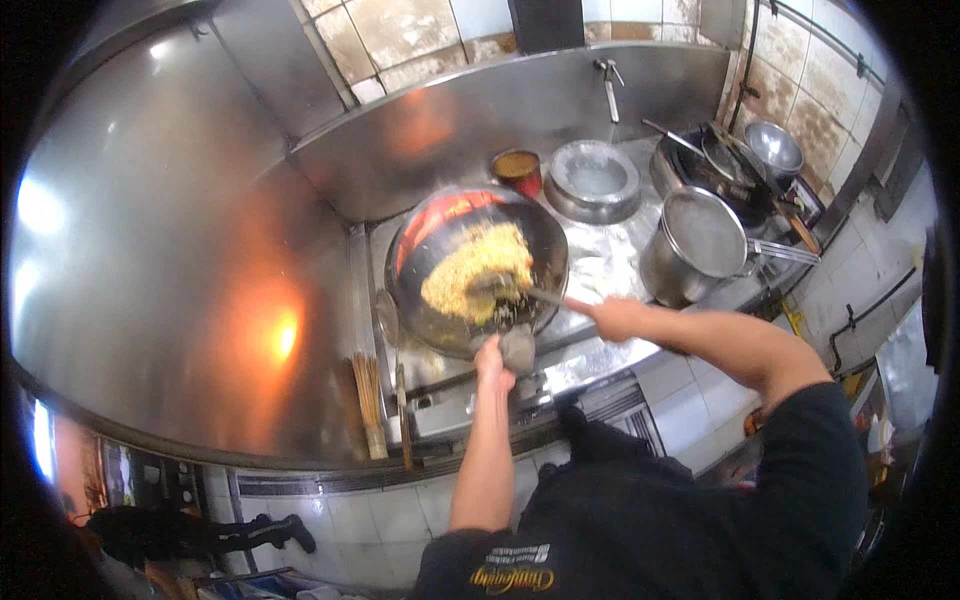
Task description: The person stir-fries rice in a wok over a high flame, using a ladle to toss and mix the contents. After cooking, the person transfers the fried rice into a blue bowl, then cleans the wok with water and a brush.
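My left hand (493, 363) grips the near rim of a dark wok (442, 330) through a folded grey cloth (517, 349). The wok is tilted over the burner, and orange flame (442, 222) shows along its far side. Yellow fried food, perhaps rice or noodles (480, 262), lies heaped inside it, with a few green bits below. In my right hand (619, 318) is the handle of a metal wok ladle (495, 282). Its blurred head sits in the food, so its exact shape is unclear.
Behind the wok stand a red tin (517, 166) and a metal pot of water (598, 178) beneath a tap (611, 90). A strainer pot (697, 240) and stacked pans (712, 161) are right. A bamboo brush (367, 397) lies left. Another person (187, 531) stands lower left.
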### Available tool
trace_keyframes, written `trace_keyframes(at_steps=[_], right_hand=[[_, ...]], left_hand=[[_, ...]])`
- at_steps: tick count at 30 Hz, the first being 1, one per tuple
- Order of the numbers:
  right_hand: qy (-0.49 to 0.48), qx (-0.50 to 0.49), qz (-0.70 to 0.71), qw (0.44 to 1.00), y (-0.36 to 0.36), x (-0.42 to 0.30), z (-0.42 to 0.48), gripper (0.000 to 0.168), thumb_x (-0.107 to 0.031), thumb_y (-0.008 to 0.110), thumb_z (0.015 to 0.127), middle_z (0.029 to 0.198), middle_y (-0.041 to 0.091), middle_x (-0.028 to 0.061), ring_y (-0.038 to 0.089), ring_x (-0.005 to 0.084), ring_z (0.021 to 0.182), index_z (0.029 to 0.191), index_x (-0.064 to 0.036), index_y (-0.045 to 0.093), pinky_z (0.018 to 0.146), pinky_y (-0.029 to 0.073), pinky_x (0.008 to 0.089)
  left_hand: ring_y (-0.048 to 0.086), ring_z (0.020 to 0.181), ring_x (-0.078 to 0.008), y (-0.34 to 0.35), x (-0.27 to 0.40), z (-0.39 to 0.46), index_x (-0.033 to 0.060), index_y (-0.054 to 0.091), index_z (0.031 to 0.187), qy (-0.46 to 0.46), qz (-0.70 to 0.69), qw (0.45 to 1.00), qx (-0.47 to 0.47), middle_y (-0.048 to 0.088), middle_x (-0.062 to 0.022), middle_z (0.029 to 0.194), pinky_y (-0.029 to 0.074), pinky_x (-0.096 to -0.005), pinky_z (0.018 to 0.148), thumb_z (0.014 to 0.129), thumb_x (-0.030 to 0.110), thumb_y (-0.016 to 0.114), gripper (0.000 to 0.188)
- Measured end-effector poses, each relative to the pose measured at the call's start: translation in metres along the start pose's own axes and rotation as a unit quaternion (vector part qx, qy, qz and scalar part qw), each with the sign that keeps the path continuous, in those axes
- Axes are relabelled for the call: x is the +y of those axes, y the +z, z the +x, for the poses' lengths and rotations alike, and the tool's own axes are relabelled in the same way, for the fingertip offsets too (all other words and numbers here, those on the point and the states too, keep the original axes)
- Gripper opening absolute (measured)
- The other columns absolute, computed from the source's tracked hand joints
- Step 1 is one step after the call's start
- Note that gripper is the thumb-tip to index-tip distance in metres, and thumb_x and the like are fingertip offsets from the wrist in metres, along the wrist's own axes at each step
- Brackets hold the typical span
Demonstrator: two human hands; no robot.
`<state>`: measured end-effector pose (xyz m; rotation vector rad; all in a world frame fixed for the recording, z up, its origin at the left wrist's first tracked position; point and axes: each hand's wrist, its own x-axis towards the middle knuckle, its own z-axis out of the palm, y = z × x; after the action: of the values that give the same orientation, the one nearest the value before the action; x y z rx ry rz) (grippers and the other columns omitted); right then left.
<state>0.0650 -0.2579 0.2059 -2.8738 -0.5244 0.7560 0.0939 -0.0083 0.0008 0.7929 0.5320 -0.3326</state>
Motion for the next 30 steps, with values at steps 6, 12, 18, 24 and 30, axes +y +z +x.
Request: trace_keyframes(at_steps=[6,12,18,24,30], right_hand=[[0.002,-0.003,0.021,1.0,0.007,-0.003,-0.04,0.088,-0.001,0.051,0.076,0.09,0.066,0.0217,0.066,0.038,0.082,0.152,-0.028,0.014,0.071,0.051,0.0475],[-0.021,0.004,0.058,0.998,0.0,0.006,-0.05,0.079,-0.004,0.049,0.079,0.089,0.065,0.0255,0.066,0.0396,0.079,0.151,-0.023,0.022,0.073,0.051,0.0497],[0.053,0.09,0.302,0.948,-0.018,0.015,-0.004,0.076,-0.004,0.048,0.081,0.093,0.065,0.024,0.065,0.0323,0.068,0.151,-0.015,0.022,0.068,0.053,0.0439],[0.121,0.116,0.658,0.734,0.048,-0.063,0.106,0.079,0.003,0.046,0.079,0.084,0.06,0.0148,0.049,0.0156,0.043,0.151,-0.007,0.015,0.037,0.039,0.0309],[-0.055,0.211,0.34,0.915,0.005,-0.049,0.13,0.078,0.0,0.051,0.081,0.072,0.062,0.0138,0.059,0.0208,0.053,0.151,-0.014,0.019,0.05,0.05,0.0333]], left_hand=[[0.063,0.088,-0.0248,-0.042,-0.038,-0.062,-0.0021,0.06,0.106,0.124,0.057,0.987,0.084,0.062,-0.0104,0.097,0.054,-0.0444,0.077,0.076,0.005,0.058,0.031],[0.065,0.074,-0.0245,-0.01,-0.007,-0.038,-0.0003,0.059,0.089,0.086,-0.071,0.993,0.048,0.062,-0.0088,0.083,0.055,-0.0416,0.068,0.079,0.01,0.058,0.014],[0.056,0.067,-0.0168,-0.002,-0.018,-0.016,-0.0018,0.059,0.08,0.207,0.033,0.972,0.109,0.058,-0.0052,0.076,0.049,-0.0346,0.063,0.077,0.004,0.055,0.008],[0.057,0.064,-0.0163,0.025,0.003,0.009,-0.0019,0.059,0.074,0.213,0.145,0.961,0.099,0.058,-0.0051,0.074,0.048,-0.0349,0.058,0.077,0.004,0.056,0.008],[0.057,0.065,-0.0156,0.022,0.034,0.036,-0.0045,0.059,0.086,0.223,0.098,0.965,0.094,0.06,-0.0051,0.08,0.047,-0.0325,0.058,0.077,0.002,0.058,0.012]])
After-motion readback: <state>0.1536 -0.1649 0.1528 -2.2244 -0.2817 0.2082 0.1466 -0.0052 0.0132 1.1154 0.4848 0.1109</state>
